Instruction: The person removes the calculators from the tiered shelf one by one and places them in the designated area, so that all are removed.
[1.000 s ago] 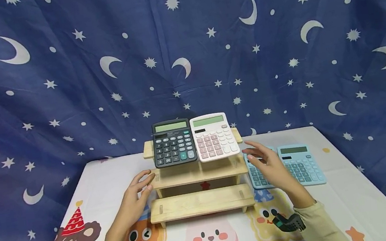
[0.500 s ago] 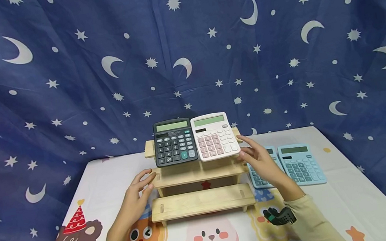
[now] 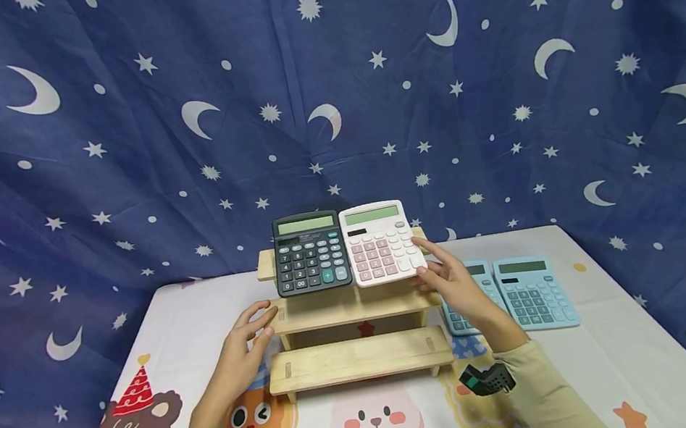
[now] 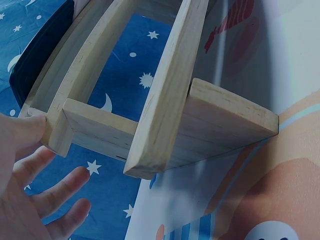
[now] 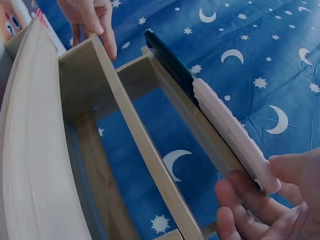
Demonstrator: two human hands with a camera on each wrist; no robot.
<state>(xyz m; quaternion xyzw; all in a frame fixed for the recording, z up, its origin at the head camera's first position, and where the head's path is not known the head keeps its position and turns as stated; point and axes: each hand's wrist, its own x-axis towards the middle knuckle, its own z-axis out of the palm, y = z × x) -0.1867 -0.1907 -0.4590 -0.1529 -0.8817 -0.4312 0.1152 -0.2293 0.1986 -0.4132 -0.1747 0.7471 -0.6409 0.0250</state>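
A white calculator (image 3: 381, 241) with pink and white keys leans on the top tier of a stepped wooden rack (image 3: 358, 359). My right hand (image 3: 455, 284) pinches its lower right corner; in the right wrist view the thumb (image 5: 287, 167) presses its front and fingers curl beneath. A black calculator (image 3: 310, 253) leans beside it on the left, side by side with it. At the left end of the rack's middle tier is my left hand (image 3: 239, 353), its fingers loosely extended. In the left wrist view, a fingertip (image 4: 35, 122) touches that tier's end while other fingers spread below.
Two light-blue calculators lie on the table to the right of the rack: one (image 3: 535, 293) fully visible, the other (image 3: 463, 318) partly behind my right hand. The white tablecloth (image 3: 625, 350) has cartoon prints. A blue star-and-moon curtain (image 3: 327, 99) hangs behind the table.
My right hand has moved left from beside the rack to the white calculator's lower right corner and taken hold there. The left hand stays at the rack's left end.
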